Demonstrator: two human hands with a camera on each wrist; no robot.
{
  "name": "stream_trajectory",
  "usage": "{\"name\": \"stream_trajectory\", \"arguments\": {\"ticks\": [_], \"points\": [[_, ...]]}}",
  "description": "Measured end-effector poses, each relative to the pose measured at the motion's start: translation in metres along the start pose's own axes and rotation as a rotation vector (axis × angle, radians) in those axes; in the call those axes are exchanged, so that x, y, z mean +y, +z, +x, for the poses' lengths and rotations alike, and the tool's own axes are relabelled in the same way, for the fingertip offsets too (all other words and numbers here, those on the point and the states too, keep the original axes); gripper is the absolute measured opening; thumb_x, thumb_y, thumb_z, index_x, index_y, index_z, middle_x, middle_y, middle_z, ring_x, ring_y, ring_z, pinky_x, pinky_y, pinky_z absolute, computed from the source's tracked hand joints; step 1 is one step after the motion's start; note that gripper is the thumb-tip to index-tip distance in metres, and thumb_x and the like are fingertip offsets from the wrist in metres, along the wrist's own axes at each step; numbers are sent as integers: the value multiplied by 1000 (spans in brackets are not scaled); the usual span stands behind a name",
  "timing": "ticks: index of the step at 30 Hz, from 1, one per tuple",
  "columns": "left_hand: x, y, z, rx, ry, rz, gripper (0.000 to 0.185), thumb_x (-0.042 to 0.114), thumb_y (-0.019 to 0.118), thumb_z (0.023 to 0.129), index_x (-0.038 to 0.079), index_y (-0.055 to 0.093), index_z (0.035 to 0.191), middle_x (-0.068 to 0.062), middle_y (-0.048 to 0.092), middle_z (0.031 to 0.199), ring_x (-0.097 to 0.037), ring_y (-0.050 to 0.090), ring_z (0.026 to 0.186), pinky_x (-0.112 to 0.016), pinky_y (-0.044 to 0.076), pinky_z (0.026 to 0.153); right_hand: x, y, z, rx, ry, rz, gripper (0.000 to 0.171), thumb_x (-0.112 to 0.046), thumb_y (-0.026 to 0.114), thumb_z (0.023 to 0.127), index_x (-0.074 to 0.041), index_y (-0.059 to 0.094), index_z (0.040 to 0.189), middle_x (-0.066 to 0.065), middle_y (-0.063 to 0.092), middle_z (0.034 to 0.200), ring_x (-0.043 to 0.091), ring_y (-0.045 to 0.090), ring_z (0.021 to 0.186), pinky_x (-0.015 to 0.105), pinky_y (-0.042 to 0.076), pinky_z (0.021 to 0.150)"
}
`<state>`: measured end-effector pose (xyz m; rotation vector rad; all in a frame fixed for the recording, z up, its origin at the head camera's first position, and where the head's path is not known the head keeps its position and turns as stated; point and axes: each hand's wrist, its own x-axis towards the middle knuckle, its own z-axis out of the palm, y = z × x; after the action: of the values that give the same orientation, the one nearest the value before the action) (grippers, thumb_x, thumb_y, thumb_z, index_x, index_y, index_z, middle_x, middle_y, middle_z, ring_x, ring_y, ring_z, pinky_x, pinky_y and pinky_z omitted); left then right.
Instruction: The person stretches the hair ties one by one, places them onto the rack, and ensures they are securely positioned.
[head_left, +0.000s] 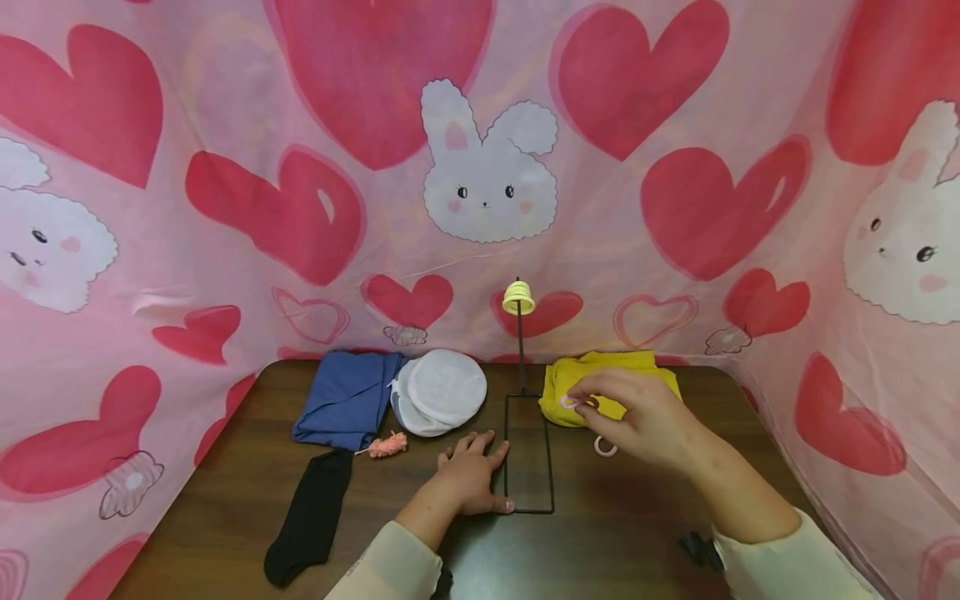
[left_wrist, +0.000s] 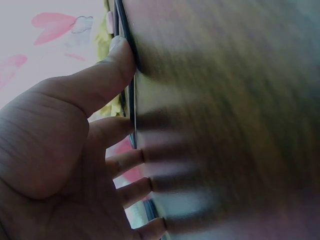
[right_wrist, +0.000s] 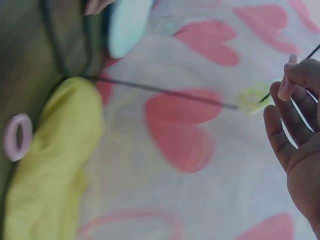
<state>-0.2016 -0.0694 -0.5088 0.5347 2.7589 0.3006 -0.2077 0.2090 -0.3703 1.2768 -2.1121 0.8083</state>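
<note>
The pink ring is pinched in the right hand fingers, over the yellow cloth at about two o'clock on the desk. From the left: a black sock, a blue cloth, a white pouch. The left hand presses flat, fingers released, against the wire stand base. Another pink ring lies under the right hand.

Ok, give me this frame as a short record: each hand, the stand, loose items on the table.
left hand: flat on the table, fingers straight, pressing the wire stand's base
right hand: pinches a pink ring
stand pole: upright, yellow rings on top
loose ring: pink, on table
cloths: blue cloth, white pouch, yellow cloth, black sock
</note>
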Motion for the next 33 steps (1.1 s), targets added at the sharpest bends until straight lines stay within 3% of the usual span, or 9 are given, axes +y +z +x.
{"name": "stream_trajectory", "arguments": {"ticks": [7,11,17,22,26,29,33], "points": [[1,0,0,3,1,3,98,66,80,79,27,42,161,-6,30,167,-35,26,152,-67,31,109,-31,-9,43,71,-137,83,25,-33,67,102,-12,78,109,-2,75,103,14,71,91,19,53,90],[2,-1,-1,1,2,10,97,66,80,79,28,42,161,-6,30,167,-35,26,152,-66,32,108,-43,-10,54,98,-175,72,24,-31,69,101,-11,78,108,-1,75,104,17,72,95,21,52,93],[2,-2,-3,11,4,9,97,66,80,79,27,44,160,-6,31,167,-36,27,151,-66,33,108,-47,-7,63,73,-196,42,23,-30,69,101,-11,78,110,-2,74,105,12,69,88,22,55,84],[1,-2,-2,13,8,12,97,66,80,79,27,43,160,-6,31,167,-35,27,151,-66,32,108,-38,-3,66,29,-162,10,26,-32,67,101,-11,78,110,-1,73,109,14,68,94,23,53,88],[0,-1,-2,16,7,20,97,66,80,79,28,43,160,-6,31,166,-35,28,151,-66,33,108,-25,4,68,7,-104,-9,19,-19,78,94,-9,78,110,3,71,110,18,69,93,27,55,87],[0,-1,-2,15,4,20,97,67,80,79,28,43,160,-5,31,167,-35,27,151,-66,33,108,-13,10,71,11,-53,-23,26,-6,84,84,-6,78,109,5,70,109,18,69,88,30,59,80],[0,-1,-3,6,5,6,97,66,80,79,28,42,161,-5,30,167,-35,26,152,-66,32,109,3,17,77,35,5,-99,30,-2,85,82,-6,77,111,8,69,112,21,69,91,36,61,78]]}}
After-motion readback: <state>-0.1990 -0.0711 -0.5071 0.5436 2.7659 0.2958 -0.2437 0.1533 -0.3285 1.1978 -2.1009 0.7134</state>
